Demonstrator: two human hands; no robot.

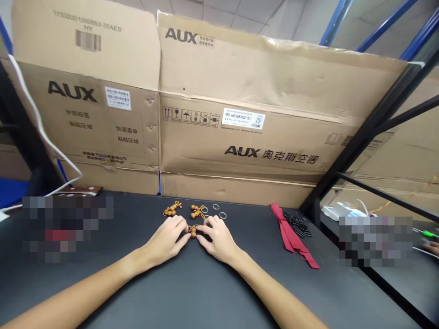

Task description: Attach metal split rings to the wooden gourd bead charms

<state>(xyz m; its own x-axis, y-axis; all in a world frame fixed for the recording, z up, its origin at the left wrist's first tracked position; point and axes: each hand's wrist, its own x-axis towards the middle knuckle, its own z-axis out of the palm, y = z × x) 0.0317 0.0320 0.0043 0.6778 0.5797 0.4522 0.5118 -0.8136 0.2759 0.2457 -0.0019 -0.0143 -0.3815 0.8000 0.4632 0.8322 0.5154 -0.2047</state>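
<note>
My left hand (168, 239) and my right hand (216, 236) rest close together on the black table (192, 292). Their fingertips pinch a small brown wooden gourd charm (193, 230) between them. Two more gourd charms lie just beyond: one (172, 209) at the left, one (198, 211) at the right. A few small metal rings (219, 211) lie beside them, right of the charms.
Red ribbons (291, 233) and a pile of small black rings (299, 225) lie to the right. Large AUX cardboard boxes (240, 132) wall the table's back. A black frame post (346, 155) slants at right; a white cable (41, 137) hangs at left.
</note>
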